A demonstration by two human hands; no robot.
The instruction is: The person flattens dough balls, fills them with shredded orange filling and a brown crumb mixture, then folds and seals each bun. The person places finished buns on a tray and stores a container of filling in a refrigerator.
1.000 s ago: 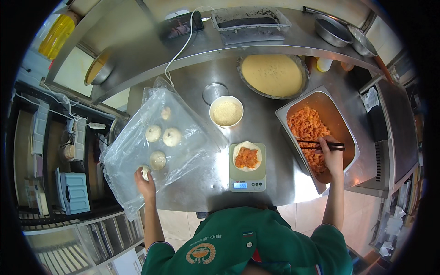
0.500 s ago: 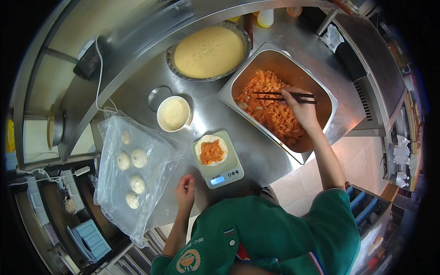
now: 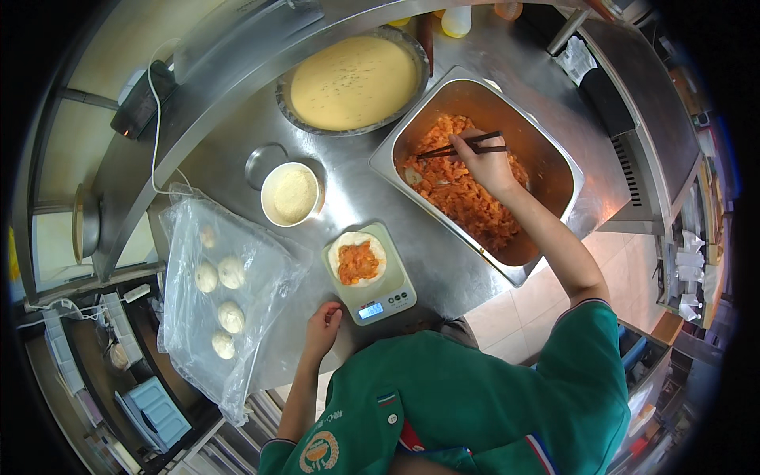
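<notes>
Though between right-hand fingers [image 3: 459,145], dark chopsticks [image 3: 437,152] partly over orange filling [image 3: 465,194].

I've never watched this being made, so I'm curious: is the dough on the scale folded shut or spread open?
Spread open: the dough lies on the scale with orange filling uncovered on top.

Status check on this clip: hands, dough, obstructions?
Right hand gripping dark chopsticks at the orange mixture. Left hand beside the scale, nothing seen in it. Topped dough round lying on scale. Nothing visible blocking the chopsticks.
</notes>
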